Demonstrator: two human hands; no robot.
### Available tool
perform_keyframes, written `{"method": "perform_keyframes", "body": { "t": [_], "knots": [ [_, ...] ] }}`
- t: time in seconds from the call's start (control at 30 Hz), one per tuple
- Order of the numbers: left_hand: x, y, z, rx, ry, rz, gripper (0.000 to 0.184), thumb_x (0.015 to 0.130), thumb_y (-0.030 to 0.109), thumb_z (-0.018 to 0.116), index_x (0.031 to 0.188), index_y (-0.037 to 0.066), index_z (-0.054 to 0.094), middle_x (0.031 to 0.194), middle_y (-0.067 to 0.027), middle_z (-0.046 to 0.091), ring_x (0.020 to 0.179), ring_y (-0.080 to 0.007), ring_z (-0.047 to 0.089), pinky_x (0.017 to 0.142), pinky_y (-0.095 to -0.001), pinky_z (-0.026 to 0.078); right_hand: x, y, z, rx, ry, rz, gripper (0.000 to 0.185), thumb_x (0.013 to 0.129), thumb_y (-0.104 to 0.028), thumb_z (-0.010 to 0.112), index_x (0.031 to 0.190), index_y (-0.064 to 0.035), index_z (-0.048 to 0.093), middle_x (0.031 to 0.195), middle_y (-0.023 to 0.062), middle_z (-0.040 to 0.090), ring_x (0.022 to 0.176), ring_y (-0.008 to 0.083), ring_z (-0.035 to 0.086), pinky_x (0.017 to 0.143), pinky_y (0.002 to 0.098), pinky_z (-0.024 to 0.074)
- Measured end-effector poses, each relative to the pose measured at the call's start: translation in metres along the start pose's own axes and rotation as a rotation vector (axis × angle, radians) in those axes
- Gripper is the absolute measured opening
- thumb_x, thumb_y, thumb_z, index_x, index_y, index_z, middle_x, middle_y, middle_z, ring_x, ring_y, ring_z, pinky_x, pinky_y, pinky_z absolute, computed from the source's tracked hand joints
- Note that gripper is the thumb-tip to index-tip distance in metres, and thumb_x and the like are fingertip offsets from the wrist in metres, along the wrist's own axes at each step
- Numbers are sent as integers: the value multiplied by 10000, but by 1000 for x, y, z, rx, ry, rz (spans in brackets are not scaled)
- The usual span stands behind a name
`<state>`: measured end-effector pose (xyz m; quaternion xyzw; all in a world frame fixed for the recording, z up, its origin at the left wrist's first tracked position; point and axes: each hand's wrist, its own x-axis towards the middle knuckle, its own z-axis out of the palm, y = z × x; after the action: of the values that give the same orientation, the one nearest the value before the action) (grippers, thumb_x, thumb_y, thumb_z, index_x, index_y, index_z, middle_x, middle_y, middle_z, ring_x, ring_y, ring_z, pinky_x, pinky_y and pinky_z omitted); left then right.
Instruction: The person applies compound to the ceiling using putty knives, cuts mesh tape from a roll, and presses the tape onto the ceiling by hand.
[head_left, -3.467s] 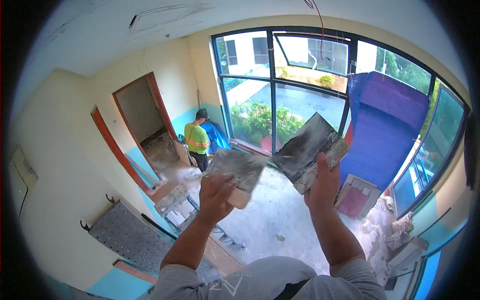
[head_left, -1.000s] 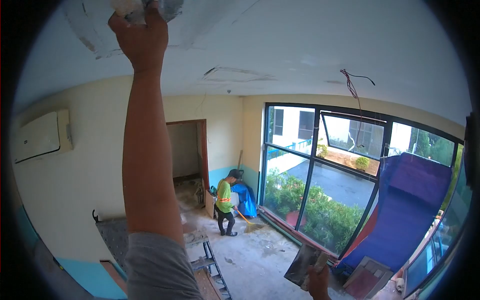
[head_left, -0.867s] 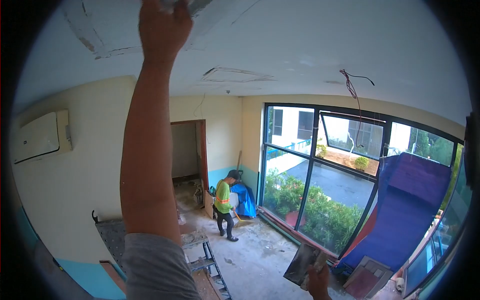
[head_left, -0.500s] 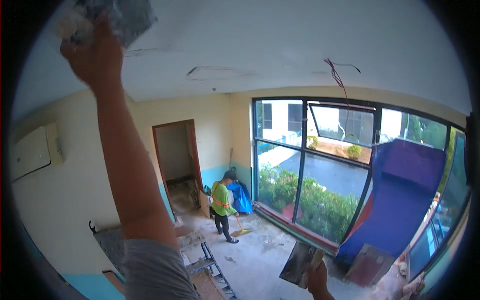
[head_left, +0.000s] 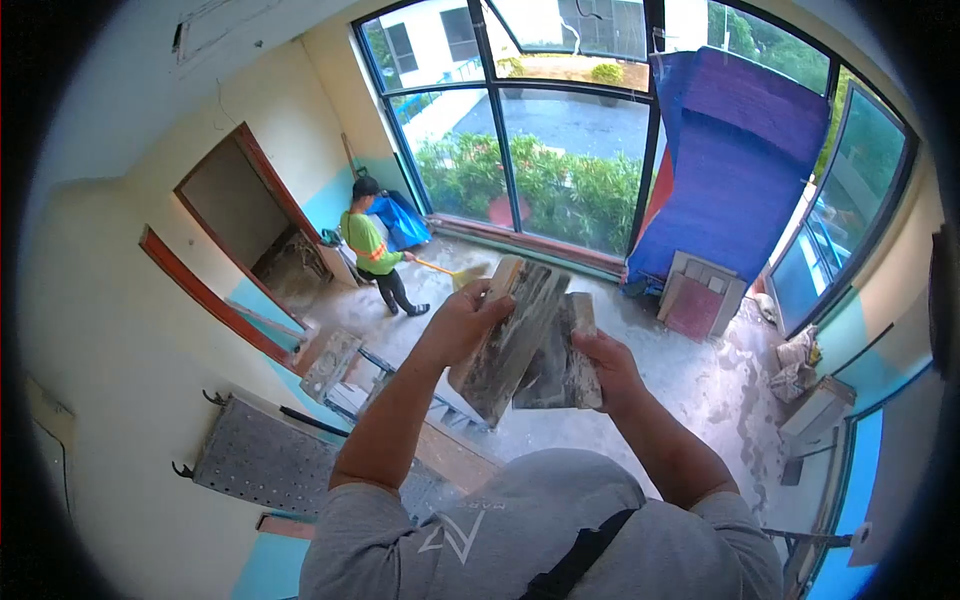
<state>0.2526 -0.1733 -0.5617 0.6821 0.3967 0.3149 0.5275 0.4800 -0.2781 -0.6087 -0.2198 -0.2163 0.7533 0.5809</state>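
Note:
In front of my grey shirt, both hands are raised at chest height. My left hand [head_left: 468,325] is closed around the edge of a plastering trowel [head_left: 510,345], a flat rectangular blade smeared with grey and white. My right hand [head_left: 612,372] grips a second, smaller plastering trowel [head_left: 560,368] by its pale, plaster-crusted edge. The two blades meet or overlap at the middle, the left one tilted in front of the right. Whether their faces press together I cannot tell.
I look down from a height. Below, a co-worker [head_left: 372,245] in a lime top holds a yellow broom [head_left: 455,272]. A perforated grey platform [head_left: 265,455] and a stepladder [head_left: 375,385] are at left. Large windows [head_left: 575,130], a blue sheet [head_left: 735,165] and leaning boards [head_left: 700,300] stand beyond.
My left hand has come down from the ceiling with its trowel to meet the right one. My right hand has moved up and inward. The view has tilted downward.

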Motion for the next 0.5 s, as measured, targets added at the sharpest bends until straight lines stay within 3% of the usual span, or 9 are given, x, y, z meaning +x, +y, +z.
{"method": "perform_keyframes", "body": {
  "t": [0.1, 0.2, 0.3, 0.43, 0.5],
  "knots": [
    [-19, -7, -17, 353, 0, -127, 540, 896, 351, 697, 1282, 4, 548, 1046, -117, 672, 928, -184, 645, 820, -326, 509, -2, 7, -6, -47, 33, -66, 437, 981, -179, 531, 1355, 17, 417, 1185, 177, 608, 1014, 299, 670, 865, 438, 579],
    [-26, -10, -25, 493, 102, -99, 582, 852, 306, 745, 1291, -1, 518, 1007, -131, 675, 929, -194, 649, 829, -328, 509, -5, -1, -18, -36, 69, -95, 444, 991, -203, 497, 1362, 28, 417, 1234, 193, 593, 1088, 324, 640, 945, 468, 533],
    [-43, -3, -40, 321, 376, -15, 536, 852, 253, 742, 1254, -12, 508, 1081, -151, 657, 991, -203, 629, 878, -337, 492, 1, -5, -10, 65, 8, -178, 442, 999, -214, 476, 1363, 29, 421, 1259, 197, 586, 1128, 340, 622, 984, 491, 509],
    [-46, -13, -18, -300, 771, 509, 463, 916, 119, 646, 1293, -19, 414, 1196, -143, 584, 1054, -223, 589, 924, -366, 476, 17, -17, 7, 101, 69, -293, 412, 995, -202, 500, 1350, -7, 423, 1221, 166, 593, 1091, 316, 636, 939, 488, 535],
    [-58, -21, 12, -77, 915, 604, 443, 918, 123, 645, 1274, -18, 422, 1182, -159, 583, 1048, -246, 599, 936, -380, 477, 28, -14, 11, 119, 115, -301, 404, 990, -196, 521, 1341, -23, 422, 1196, 148, 598, 1062, 306, 645, 914, 480, 550]
  ]
}}
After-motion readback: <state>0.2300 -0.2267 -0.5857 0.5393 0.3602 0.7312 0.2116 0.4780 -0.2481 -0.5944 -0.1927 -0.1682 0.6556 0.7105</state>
